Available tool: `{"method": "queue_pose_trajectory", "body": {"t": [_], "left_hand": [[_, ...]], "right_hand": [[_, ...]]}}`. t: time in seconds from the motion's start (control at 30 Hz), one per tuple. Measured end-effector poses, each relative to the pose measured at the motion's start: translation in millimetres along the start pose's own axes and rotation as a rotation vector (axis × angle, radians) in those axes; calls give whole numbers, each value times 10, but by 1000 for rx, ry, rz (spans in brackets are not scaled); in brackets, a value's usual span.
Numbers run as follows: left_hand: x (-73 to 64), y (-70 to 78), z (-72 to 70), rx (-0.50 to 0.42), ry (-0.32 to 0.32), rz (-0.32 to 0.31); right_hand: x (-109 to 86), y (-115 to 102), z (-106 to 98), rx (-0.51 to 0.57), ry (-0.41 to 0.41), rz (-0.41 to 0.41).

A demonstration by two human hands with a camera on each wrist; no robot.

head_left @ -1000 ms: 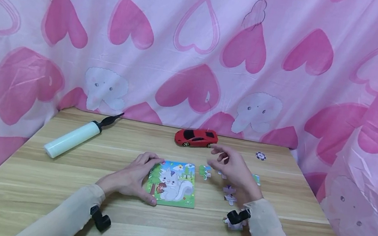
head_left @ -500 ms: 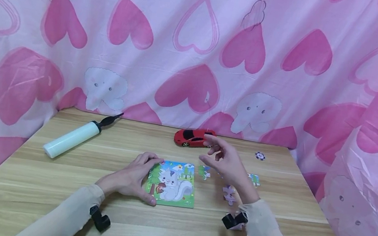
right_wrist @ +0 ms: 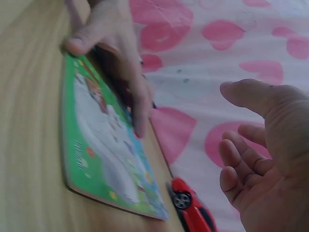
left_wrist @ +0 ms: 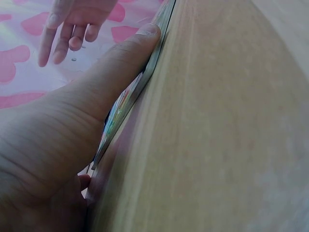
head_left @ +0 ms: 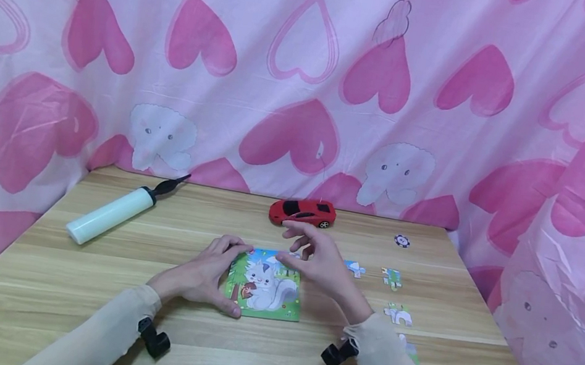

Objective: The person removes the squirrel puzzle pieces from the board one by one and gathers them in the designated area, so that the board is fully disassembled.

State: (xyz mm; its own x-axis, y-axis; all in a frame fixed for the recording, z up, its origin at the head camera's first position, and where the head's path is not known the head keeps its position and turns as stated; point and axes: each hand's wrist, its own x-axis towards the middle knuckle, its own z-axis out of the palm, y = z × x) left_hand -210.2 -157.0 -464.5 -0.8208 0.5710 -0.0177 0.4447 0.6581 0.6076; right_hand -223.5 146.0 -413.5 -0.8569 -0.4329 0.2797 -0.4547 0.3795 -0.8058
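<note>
A square picture puzzle board (head_left: 272, 298) with a white squirrel on it lies flat on the table. My left hand (head_left: 203, 273) holds it along its left side, thumb at the lower left corner and fingers at the upper left. In the right wrist view the board (right_wrist: 106, 140) shows its green edge and that hand (right_wrist: 113, 34) on it. Above the board's upper right part hovers my right hand (head_left: 317, 264), fingers loosely bent, holding nothing. Thumb and fingertips of this right hand (right_wrist: 270, 150) stand apart in the right wrist view.
Several loose jigsaw pieces (head_left: 399, 314) lie right of the board. Behind are a red toy car (head_left: 304, 212) and a round black-and-white chip (head_left: 402, 241). A white hand pump (head_left: 113, 216) lies at the left. A pink heart-patterned curtain (head_left: 210, 127) hangs behind the wooden table (head_left: 244, 363).
My right hand has moved left from over the loose pieces to above the board, uncovering pieces at the right. My left hand and the board have stayed in place.
</note>
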Motion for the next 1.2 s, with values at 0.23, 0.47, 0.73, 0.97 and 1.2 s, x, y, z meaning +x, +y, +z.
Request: {"method": "queue_pose_trajectory", "body": {"t": [0.23, 0.47, 0.73, 0.97, 1.2], "left_hand": [[0, 2, 8, 7, 8, 7], [-3, 18, -5, 6, 5, 14], [-7, 24, -6, -6, 1, 10], [-3, 18, -7, 2, -1, 16], [1, 9, -6, -1, -2, 23]], "right_hand": [[-15, 44, 178, -6, -68, 42], [-66, 20, 302, 12, -111, 124], [-75, 97, 462, -20, -176, 110], [-78, 153, 561, -66, -190, 137], [-105, 145, 618, -197, -192, 120]]}}
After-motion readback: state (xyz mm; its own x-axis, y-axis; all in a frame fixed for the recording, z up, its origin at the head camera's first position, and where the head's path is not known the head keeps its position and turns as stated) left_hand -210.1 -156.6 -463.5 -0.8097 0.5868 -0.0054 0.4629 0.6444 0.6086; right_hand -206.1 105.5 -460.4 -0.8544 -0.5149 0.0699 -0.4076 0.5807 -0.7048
